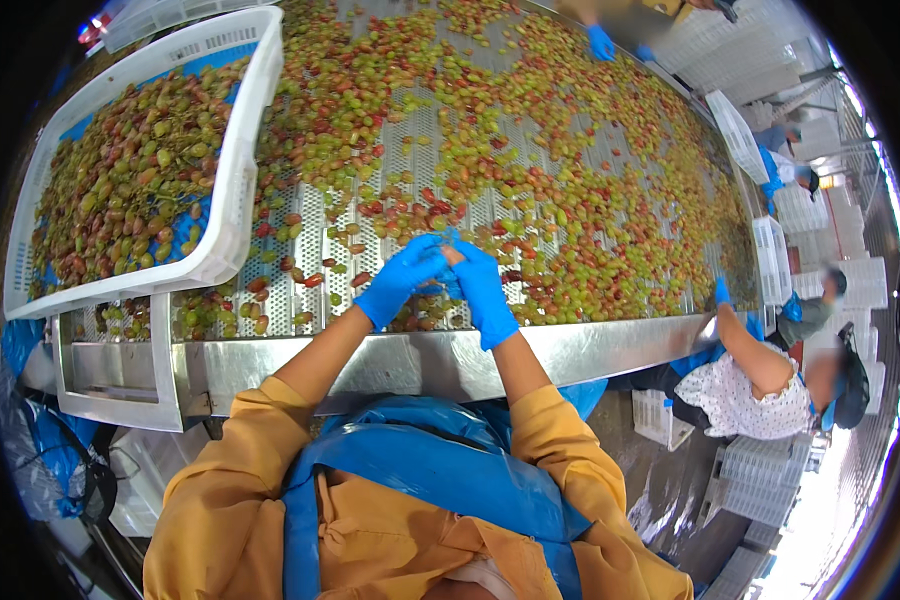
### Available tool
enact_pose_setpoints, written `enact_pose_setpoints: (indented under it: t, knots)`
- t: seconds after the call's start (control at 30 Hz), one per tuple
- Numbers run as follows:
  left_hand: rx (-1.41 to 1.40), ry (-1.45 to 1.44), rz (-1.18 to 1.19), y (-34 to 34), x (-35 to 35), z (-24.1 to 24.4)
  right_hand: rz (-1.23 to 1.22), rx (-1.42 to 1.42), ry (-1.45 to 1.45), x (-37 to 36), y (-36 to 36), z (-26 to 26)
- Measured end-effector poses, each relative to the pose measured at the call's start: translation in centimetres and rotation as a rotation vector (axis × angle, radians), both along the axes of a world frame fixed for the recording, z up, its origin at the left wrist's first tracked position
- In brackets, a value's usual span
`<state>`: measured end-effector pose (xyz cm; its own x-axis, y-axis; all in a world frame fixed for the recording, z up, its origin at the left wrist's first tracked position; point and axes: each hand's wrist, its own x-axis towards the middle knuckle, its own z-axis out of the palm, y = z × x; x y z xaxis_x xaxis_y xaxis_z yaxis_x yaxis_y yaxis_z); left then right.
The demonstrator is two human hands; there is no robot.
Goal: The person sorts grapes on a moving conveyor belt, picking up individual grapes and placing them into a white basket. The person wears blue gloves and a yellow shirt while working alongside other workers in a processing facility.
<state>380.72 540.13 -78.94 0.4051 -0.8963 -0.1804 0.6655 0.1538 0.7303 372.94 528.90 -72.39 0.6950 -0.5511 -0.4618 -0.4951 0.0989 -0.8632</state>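
Observation:
My left hand (405, 276) and my right hand (484, 288), both in blue gloves, meet over the near part of a perforated metal sorting table (409, 135). Their fingers touch. A bare fingertip (453, 256) shows between them, apparently through an opening in a glove, and crumpled blue film (448, 283) sits around it. Whether the fingers pinch this film or a grape is hidden. Loose red and green grapes (585, 247) lie under and around both hands, several just beyond the fingertips.
At left, a white plastic crate (241, 202) with a blue liner, full of grapes and stems, rests on a metal frame (166, 360). The metal edge (270, 367) runs before me. A co-worker's gloved hand (722, 291) is at right, another (601, 43) across the table.

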Motion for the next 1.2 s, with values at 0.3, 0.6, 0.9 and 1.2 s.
enact_pose_setpoints:
  t: [0.3, 0.6, 0.9, 1.2]
  knots:
    - [0.091, -0.154, -0.158, 2.9, 1.3, -0.1, -0.007, 0.193, -0.019, -0.4, 1.9, -0.3]
    - [-0.077, 0.158, -0.151, 6.8, 2.9, -0.8, 0.03, 0.618, -0.231, -0.4, 4.4, -0.7]
    - [-0.191, 0.338, -0.097, 8.4, 3.6, -1.4, 0.135, 0.535, -0.087, 0.6, 7.0, -0.9]
    - [-0.192, 0.361, -0.138, 10.5, 4.7, -4.1, 0.09, 0.527, -0.136, 0.7, 8.4, -2.7]
